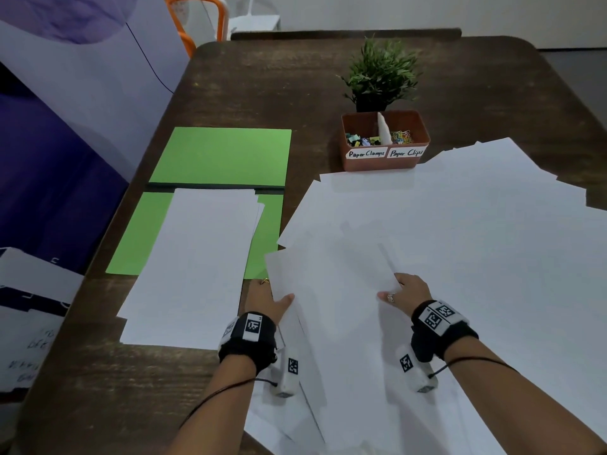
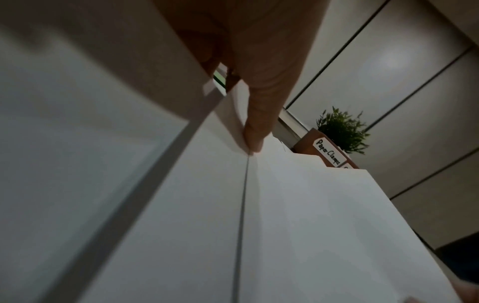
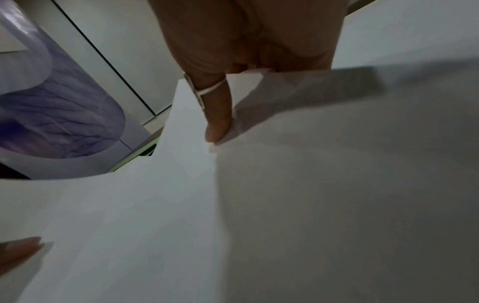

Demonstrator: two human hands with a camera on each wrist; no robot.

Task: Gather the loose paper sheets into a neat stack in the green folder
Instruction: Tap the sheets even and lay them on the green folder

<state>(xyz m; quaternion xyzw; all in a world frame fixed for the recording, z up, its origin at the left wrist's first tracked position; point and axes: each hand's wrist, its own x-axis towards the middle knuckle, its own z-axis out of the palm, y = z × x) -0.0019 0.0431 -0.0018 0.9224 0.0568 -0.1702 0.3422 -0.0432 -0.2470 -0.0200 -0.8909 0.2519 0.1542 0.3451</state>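
From the head view, the green folder [image 1: 226, 156] lay open on the left part of the dark wooden table [image 1: 269, 87], with a stack of sheets [image 1: 193, 267] already on its near half. The loose paper sheets [image 1: 460, 244] covered the right part. The left hand [image 1: 267, 298] pinched the left edge of a sheet, thumb on top. The right hand [image 1: 409, 289] held the same sheet, thumb above and fingers hidden under it. Behind stood a small plant [image 1: 381, 73] and a brown box [image 1: 384, 141] labelled "Paper Clamps" and "Paper Clips".

The left wrist view showed the thumb [image 2: 259, 123] pressing on the paper, and wall panels behind the plant [image 2: 342, 131].

The right wrist view showed a ringed thumb [image 3: 215, 114] on the lifted sheet and a purple and white panel [image 3: 59, 123] at the left.
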